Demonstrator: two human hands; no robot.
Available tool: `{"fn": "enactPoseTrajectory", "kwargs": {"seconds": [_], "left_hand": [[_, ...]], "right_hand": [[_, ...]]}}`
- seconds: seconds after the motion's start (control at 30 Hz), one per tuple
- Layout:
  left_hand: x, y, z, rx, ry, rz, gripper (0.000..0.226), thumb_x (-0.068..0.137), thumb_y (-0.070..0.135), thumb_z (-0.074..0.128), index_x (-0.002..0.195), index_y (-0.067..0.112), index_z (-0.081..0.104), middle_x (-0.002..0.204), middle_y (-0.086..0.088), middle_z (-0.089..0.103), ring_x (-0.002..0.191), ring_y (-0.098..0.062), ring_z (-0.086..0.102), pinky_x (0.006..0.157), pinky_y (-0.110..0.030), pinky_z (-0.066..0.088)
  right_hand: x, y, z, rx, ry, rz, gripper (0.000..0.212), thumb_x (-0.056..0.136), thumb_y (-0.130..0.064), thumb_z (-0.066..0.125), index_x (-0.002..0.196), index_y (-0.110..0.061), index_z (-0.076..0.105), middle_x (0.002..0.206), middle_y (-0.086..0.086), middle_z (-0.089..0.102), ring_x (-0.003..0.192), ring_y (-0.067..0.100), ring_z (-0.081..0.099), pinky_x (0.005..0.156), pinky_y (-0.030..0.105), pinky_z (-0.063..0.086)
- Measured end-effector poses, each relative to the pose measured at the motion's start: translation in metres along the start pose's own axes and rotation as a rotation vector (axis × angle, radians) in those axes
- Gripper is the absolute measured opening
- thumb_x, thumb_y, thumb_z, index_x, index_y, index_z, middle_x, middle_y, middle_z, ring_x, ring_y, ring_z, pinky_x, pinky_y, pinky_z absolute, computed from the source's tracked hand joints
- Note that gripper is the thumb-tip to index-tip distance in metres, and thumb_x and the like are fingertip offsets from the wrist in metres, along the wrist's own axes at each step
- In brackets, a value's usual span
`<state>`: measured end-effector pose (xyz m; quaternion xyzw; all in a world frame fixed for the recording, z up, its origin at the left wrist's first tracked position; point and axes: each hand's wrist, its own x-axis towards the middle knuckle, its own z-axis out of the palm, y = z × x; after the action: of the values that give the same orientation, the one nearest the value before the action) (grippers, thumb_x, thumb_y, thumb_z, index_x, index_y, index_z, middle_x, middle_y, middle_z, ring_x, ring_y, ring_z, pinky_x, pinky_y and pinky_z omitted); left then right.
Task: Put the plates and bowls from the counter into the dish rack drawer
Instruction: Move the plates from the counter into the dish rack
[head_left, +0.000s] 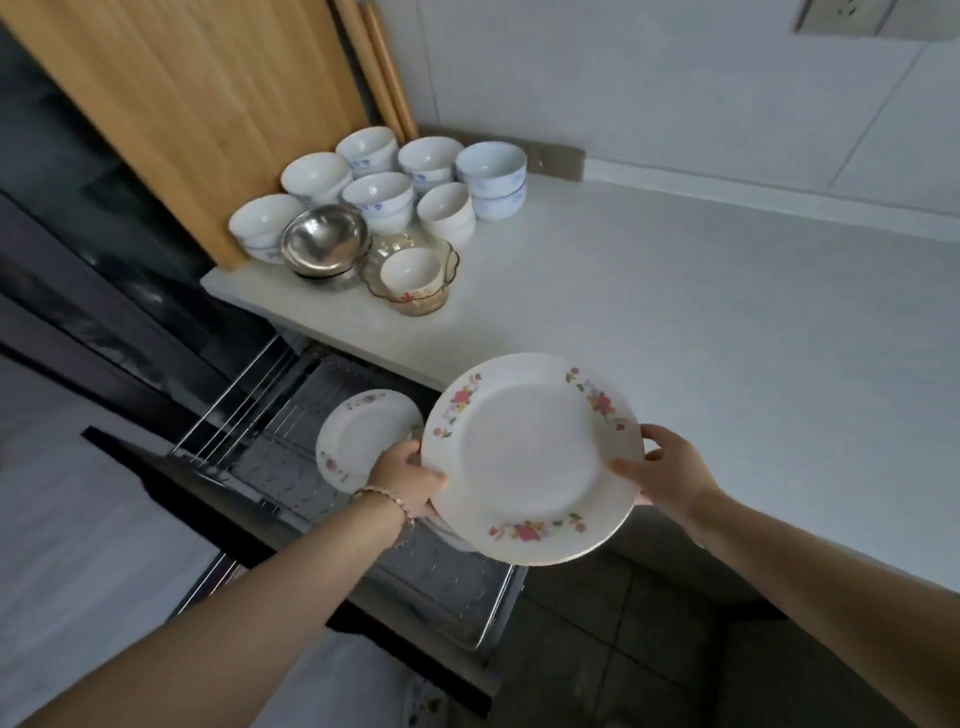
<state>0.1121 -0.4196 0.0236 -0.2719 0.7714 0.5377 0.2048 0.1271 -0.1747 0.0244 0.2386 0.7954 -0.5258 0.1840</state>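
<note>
A large white plate with a flower rim (530, 457) is held tilted above the open dish rack drawer (457, 597). My left hand (405, 480) grips its left edge, thumb on the face. On the right edge my right hand (667, 470) holds it the same way. A second flowered plate (363, 436) stands on edge in the wire rack, just left of my left hand. Several white bowls (379, 195), some stacked, crowd the counter's far left corner with a steel bowl (324, 239) and a small bowl inside a glass bowl (413, 275).
The white counter (701, 322) stretches right and toward me. A wooden board (197, 104) leans against the wall behind the bowls. A dark stove surface (78, 249) lies to the left. Tiled floor (623, 649) shows below the drawer.
</note>
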Motion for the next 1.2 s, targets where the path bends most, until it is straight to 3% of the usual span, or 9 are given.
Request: {"fn": "enactPoseTrajectory", "kwargs": {"seconds": [0.1,0.2,0.33,0.4,0.5,0.67,0.87,1.0,1.2], "left_hand": [[0.006,-0.028,-0.051,-0.026,0.013,-0.033,0.031,0.082,-0.012,0.051,0.069,0.015,0.058,0.077,0.0,0.058,0.091,-0.029,0.057,0.075,-0.041,0.055],[0.027,-0.056,-0.113,-0.02,0.03,-0.05,0.026,0.082,-0.012,0.05,0.085,0.012,0.061,0.092,-0.006,0.061,0.101,-0.033,0.059,0.074,-0.041,0.056],[0.07,-0.075,-0.188,0.06,0.022,-0.038,0.035,0.079,-0.014,0.05,0.07,0.02,0.054,0.088,-0.007,0.062,0.102,-0.039,0.061,0.079,-0.055,0.055],[0.092,-0.08,-0.216,0.062,0.006,-0.056,0.031,0.08,-0.015,0.05,0.078,0.014,0.06,0.079,0.0,0.059,0.102,-0.038,0.061,0.079,-0.054,0.055],[0.134,-0.085,-0.244,0.111,-0.002,-0.084,0.029,0.081,-0.014,0.051,0.089,0.012,0.06,0.095,-0.007,0.062,0.107,-0.039,0.059,0.078,-0.051,0.056],[0.209,-0.093,-0.261,0.201,-0.042,-0.14,0.044,0.079,-0.014,0.053,0.119,0.005,0.054,0.124,-0.015,0.059,0.113,-0.039,0.056,0.08,-0.052,0.056],[0.295,-0.111,-0.256,0.31,-0.03,-0.195,0.05,0.08,-0.012,0.052,0.126,0.008,0.05,0.121,-0.015,0.059,0.108,-0.036,0.058,0.076,-0.043,0.057],[0.346,-0.121,-0.253,0.447,-0.045,-0.168,0.051,0.081,-0.007,0.053,0.128,0.01,0.05,0.114,-0.012,0.063,0.092,-0.026,0.06,0.082,-0.044,0.056],[0.413,-0.129,-0.232,0.718,-0.118,-0.054,0.037,0.084,-0.003,0.045,0.115,0.014,0.058,0.108,-0.008,0.069,0.09,-0.026,0.064,0.07,-0.03,0.054]], "right_hand": [[-0.007,-0.01,0.057,-0.001,-0.033,0.002,0.04,0.084,-0.008,0.063,0.123,-0.009,0.054,0.099,0.009,0.064,0.097,0.033,0.063,0.084,0.047,0.055],[-0.009,-0.019,0.127,-0.007,-0.056,0.031,0.045,0.083,-0.008,0.065,0.126,-0.01,0.053,0.111,0.01,0.064,0.101,0.032,0.062,0.087,0.049,0.054],[-0.002,-0.04,0.209,0.005,-0.036,0.104,0.055,0.082,-0.01,0.066,0.133,-0.012,0.047,0.092,0.008,0.064,0.094,0.031,0.063,0.089,0.045,0.053],[0.007,-0.052,0.242,-0.021,-0.046,0.118,0.054,0.082,-0.013,0.066,0.133,-0.013,0.047,0.083,0.002,0.062,0.086,0.027,0.062,0.079,0.037,0.051],[0.027,-0.064,0.282,0.002,-0.038,0.157,0.052,0.083,-0.012,0.065,0.132,-0.011,0.048,0.08,0.0,0.06,0.079,0.022,0.058,0.074,0.032,0.046],[0.073,-0.068,0.328,0.065,0.004,0.217,0.047,0.084,-0.01,0.062,0.13,-0.012,0.05,0.084,0.006,0.062,0.07,0.019,0.055,0.063,0.028,0.043],[0.129,-0.053,0.378,0.083,0.053,0.322,0.045,0.083,-0.004,0.056,0.126,-0.011,0.05,0.107,0.012,0.062,0.099,0.031,0.058,0.087,0.04,0.049],[0.155,-0.035,0.411,0.145,0.056,0.419,0.05,0.083,-0.001,0.049,0.13,-0.018,0.047,0.093,0.001,0.059,0.083,0.022,0.054,0.061,0.025,0.042],[0.185,-0.014,0.451,0.229,0.182,0.583,0.043,0.078,0.003,0.047,0.116,-0.017,0.052,0.061,-0.003,0.051,0.053,0.013,0.045,0.048,0.023,0.033]]}}
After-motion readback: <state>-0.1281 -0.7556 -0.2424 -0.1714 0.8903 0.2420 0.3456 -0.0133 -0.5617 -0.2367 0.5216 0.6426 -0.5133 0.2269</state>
